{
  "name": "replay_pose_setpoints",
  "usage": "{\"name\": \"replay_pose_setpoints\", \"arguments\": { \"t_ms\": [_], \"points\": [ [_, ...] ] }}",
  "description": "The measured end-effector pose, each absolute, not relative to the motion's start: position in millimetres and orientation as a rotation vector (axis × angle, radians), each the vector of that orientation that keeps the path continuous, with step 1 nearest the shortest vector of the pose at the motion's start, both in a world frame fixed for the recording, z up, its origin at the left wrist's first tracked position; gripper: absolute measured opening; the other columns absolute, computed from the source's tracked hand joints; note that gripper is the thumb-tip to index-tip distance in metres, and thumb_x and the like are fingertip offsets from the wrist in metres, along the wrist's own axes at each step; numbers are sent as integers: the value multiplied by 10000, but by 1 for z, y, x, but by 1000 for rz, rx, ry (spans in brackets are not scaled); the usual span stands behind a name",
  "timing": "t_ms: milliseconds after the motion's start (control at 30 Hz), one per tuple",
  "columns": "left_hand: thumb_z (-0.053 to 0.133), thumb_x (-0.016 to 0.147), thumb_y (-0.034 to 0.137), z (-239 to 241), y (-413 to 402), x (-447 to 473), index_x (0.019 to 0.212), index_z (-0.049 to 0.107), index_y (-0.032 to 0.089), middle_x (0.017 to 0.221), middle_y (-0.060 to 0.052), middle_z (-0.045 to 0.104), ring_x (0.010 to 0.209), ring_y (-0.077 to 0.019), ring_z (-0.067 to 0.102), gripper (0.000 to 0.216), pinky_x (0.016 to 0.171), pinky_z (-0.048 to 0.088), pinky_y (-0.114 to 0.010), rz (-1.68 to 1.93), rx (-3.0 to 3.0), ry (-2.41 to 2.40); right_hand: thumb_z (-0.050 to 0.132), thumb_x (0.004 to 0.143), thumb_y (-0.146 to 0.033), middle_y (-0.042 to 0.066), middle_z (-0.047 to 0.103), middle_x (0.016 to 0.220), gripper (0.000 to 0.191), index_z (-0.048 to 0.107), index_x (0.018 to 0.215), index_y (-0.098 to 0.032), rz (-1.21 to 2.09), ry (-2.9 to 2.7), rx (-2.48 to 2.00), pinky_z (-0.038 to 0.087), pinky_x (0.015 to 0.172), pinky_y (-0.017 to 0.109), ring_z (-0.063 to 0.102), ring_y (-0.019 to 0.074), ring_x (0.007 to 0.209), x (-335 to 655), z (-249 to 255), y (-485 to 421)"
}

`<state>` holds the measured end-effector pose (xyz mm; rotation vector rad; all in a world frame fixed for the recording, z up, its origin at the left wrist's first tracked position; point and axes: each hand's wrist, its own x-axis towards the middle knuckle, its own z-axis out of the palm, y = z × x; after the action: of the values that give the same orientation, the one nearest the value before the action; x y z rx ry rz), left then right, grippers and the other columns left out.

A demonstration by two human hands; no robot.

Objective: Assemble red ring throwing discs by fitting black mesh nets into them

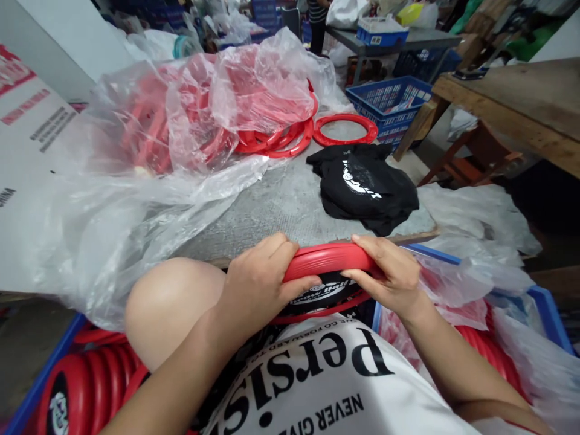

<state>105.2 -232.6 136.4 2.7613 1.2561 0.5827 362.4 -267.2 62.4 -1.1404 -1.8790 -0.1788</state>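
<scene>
Close to my lap I hold up a flying disc (333, 258) with a thick, ribbed red rim and black cloth printed in white across its middle. My left hand (260, 278) is closed around the rim's left part, thumb underneath along the inner side. On the right part, my right hand (392, 269) pinches the rim between thumb and fingers. The disc's lower portion rests near my white shirt. Ahead on the grey table (281, 202) lies a pile of black printed cloth pieces (367, 184). A single red ring (319, 131) sits behind it.
Clear plastic bags (272, 78) cover many red rings (294, 142) at the back left. Finished-looking red discs (99, 377) fill a blue crate at lower left. Another blue crate (550, 320) stands right, with plastic and red discs. A wooden table (521, 109) is beyond.
</scene>
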Motion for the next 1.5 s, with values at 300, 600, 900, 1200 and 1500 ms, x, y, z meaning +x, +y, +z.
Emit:
{"name": "replay_pose_setpoints", "arguments": {
  "t_ms": [300, 600, 900, 1200, 1500],
  "points": [
    [548, 973, 628, 133, -242, 113, 997, 687, 199, 848, -16, 650, 773, -170, 622, 452, 671, 479, -285, 673, 2787, 1189, 300, 1076, -561, 70, 728, 860, 563, 705, 976, -184, 182, -1956, -1210, 515, 714, 319, 676, 188, 789, 362, 92, -267],
    [575, 973, 594, 129, -245, 125, 898, 693, 190, 761, -10, 623, 695, -157, 581, 428, 605, 433, -280, 788, 2827, 1165, 257, 1086, -524, 19, 515, 573, 602, 538, 666, -199, -79, -1956, -1518, 268, 562, 297, 444, 137, 549, 334, 109, -252],
    [639, 974, 433, 107, -244, 115, 1155, 668, 208, 1017, -41, 698, 937, -204, 675, 289, 819, 552, -331, 812, 2456, 1206, 306, 1047, -641, 20, 584, 562, 659, 559, 620, -208, 159, -1553, -1491, 343, 562, 299, 522, 139, 521, 384, 68, -230],
    [694, 947, 326, 101, -251, 115, 1100, 694, 180, 989, -35, 713, 914, -175, 684, 212, 836, 564, -302, 1086, 2298, 1038, 409, 994, -708, 19, 608, 549, 688, 626, 584, -200, 226, -1246, -1405, 415, 571, 320, 548, 155, 537, 406, 45, -225],
    [676, 953, 334, 121, -250, 102, 1120, 695, 186, 969, -34, 711, 879, -177, 681, 224, 778, 565, -304, 979, 2449, 1112, 354, 1051, -614, 29, 671, 671, 612, 640, 700, -202, 342, -1374, -1358, 448, 612, 312, 602, 167, 625, 382, 48, -227]
  ]
}}
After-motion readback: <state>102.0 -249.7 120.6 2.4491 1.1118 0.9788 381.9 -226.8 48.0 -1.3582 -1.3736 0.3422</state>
